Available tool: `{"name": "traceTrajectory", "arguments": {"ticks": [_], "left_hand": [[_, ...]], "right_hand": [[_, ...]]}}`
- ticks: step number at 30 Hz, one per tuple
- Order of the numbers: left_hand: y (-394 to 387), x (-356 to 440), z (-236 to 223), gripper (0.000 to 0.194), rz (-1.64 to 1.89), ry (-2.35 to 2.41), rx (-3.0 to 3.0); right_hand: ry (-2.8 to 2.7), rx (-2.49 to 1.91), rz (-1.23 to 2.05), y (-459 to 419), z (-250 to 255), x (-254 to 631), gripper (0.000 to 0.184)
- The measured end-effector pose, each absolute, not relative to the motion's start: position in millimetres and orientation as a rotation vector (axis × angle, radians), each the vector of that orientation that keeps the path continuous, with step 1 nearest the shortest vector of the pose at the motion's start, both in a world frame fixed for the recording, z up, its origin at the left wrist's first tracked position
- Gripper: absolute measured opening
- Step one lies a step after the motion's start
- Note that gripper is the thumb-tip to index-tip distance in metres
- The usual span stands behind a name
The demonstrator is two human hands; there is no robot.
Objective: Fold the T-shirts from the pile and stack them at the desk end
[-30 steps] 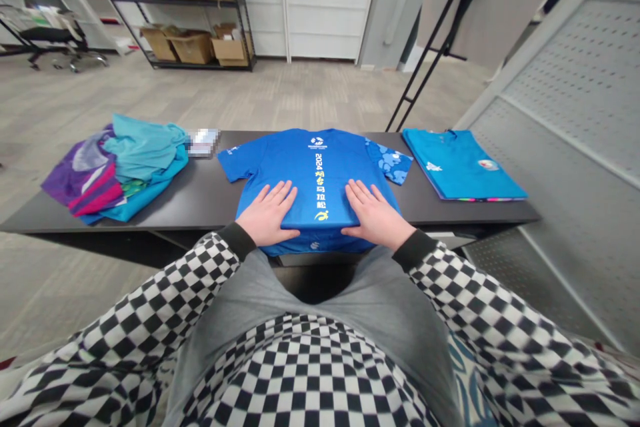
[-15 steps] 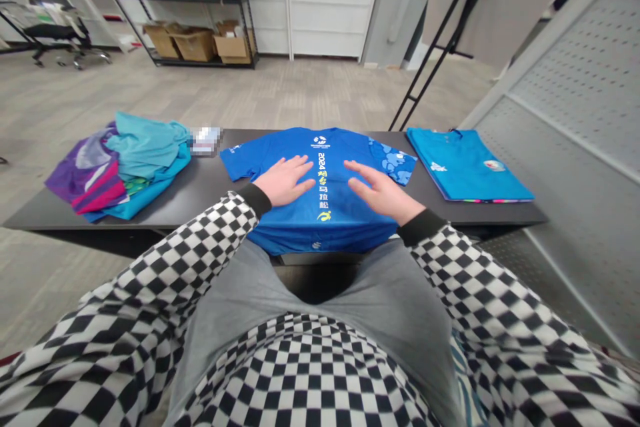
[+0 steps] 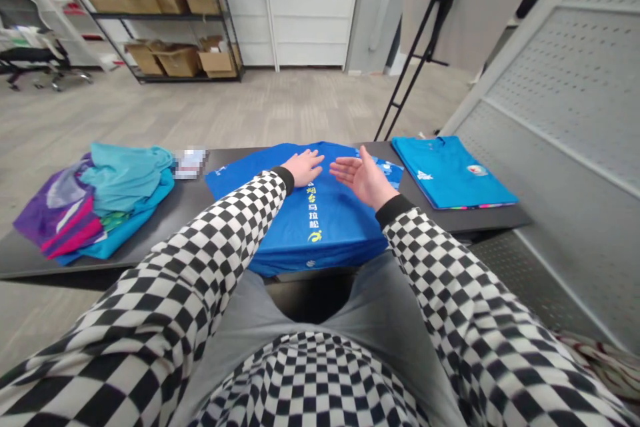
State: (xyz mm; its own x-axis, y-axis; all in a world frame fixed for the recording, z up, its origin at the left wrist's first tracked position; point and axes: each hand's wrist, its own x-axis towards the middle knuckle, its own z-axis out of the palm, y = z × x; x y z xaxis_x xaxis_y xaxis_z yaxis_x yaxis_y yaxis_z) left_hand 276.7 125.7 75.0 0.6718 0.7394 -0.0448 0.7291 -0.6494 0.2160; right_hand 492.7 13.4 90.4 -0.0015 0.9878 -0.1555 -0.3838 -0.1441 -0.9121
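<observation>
Gray patterned flooring (image 3: 280, 107) is stretching behind a dark, smooth table (image 3: 191, 199), where a royal-blue T-shirt (image 3: 343, 230) is lying spread across the center of the frame, its hem drooping over the near edge. A person's left hand (image 3: 304, 168) is reaching over its upper part, fingers extended and grasping nothing; whether the palm is touching cloth, one cannot tell. The right hand (image 3: 364, 180) is hovering open beside it, palm turned inward. Sleeves are lying outward and no fold is crossing the body, so this garment is apparently awaiting any folding. At right, bright-blue folded shirts (image 3: 453, 177) are forming a flat, crisp-edged stack, seemingly finished; at left, a rumpled heap of clothing (image 3: 120, 180) in turquoise, purple and pink is sitting soft, lumpy and unsorted.
</observation>
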Motion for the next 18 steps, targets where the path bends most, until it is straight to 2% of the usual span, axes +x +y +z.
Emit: {"name": "traceTrajectory", "arguments": {"ticks": [12, 18], "left_hand": [[168.5, 284.7, 49.6, 0.079, 0.024, 1.033, 2.77], [165.1, 283.3, 37.7, 0.08, 0.014, 1.005, 2.816]], "right_hand": [[-1.158, -0.919, 1.637, 26.1, 81.1, 505.1, 0.07], [-1.45, -0.814, 1.712, 42.7, 88.6, 503.1, 0.087]]}}
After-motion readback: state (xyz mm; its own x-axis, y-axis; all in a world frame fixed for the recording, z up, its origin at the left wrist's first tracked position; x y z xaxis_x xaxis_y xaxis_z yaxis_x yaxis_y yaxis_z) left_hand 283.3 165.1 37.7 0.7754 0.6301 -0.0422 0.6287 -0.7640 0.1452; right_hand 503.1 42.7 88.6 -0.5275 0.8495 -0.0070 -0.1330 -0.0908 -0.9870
